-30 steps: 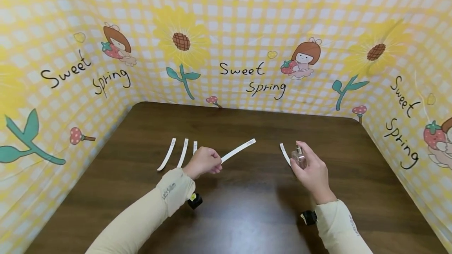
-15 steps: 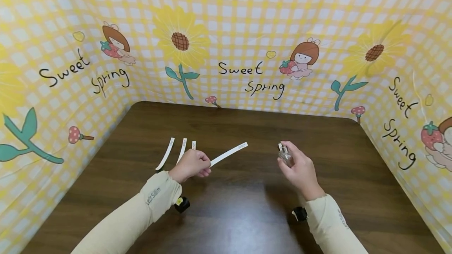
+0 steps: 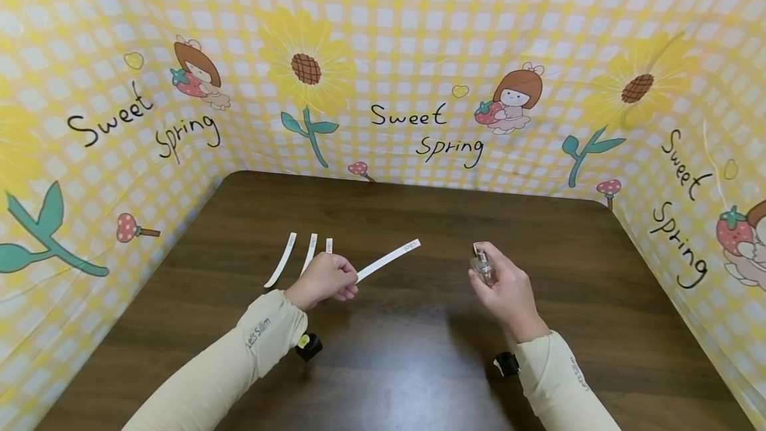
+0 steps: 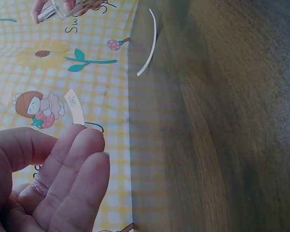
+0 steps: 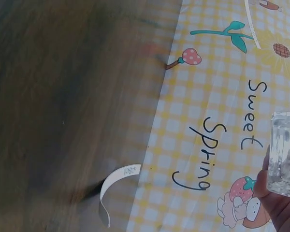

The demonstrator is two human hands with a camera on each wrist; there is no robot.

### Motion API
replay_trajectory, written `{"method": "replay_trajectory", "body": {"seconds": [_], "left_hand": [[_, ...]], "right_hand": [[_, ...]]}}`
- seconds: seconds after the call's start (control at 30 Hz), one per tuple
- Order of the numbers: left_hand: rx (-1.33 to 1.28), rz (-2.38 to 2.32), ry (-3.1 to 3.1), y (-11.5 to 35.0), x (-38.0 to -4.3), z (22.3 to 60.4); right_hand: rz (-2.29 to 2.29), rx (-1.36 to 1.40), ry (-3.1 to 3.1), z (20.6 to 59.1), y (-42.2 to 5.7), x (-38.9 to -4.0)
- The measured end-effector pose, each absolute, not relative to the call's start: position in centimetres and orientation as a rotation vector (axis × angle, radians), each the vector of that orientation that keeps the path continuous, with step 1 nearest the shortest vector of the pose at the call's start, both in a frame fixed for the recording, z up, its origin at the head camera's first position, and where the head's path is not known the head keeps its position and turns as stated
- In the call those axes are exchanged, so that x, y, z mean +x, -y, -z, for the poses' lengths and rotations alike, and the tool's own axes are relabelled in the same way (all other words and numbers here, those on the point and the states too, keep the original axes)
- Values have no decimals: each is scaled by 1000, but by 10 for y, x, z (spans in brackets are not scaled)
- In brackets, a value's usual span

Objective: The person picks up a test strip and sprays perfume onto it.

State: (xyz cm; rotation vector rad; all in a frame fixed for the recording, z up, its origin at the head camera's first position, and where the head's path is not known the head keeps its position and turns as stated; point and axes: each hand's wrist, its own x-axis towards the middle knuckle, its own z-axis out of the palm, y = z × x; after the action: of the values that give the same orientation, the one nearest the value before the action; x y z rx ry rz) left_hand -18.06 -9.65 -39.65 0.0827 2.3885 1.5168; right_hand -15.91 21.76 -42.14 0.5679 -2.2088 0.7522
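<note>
My left hand (image 3: 328,278) pinches the near end of a white perfume test strip (image 3: 389,260). The strip slants up to the right, its printed end pointing toward the bottle. A small clear glass perfume bottle (image 3: 483,270) is in my right hand (image 3: 509,291), with the index finger over the sprayer top. In the right wrist view only part of the bottle (image 5: 282,154) shows, at the right edge. A gap separates the held strip from the bottle. Another curved test strip (image 5: 118,179) lies on the table, mostly hidden behind the bottle in the head view.
Three more test strips lie left of centre on the dark wooden table (image 3: 407,338): one at the far left (image 3: 281,261), a middle strip (image 3: 310,251), and one partly covered by my left hand. A yellow checked cloth (image 3: 395,52) walls the back and sides.
Both hands have shifted left in the head view with the strip and the bottle, mostly during the first half second. The bottle now covers most of the right-hand strip on the table.
</note>
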Motion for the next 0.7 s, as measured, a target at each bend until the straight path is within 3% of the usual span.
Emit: {"method": "replay_trajectory", "body": {"seconds": [0.7], "left_hand": [[37,-1578,-2324,94,-182,405]], "right_hand": [[-765,569,2135,422,-218,-159]]}}
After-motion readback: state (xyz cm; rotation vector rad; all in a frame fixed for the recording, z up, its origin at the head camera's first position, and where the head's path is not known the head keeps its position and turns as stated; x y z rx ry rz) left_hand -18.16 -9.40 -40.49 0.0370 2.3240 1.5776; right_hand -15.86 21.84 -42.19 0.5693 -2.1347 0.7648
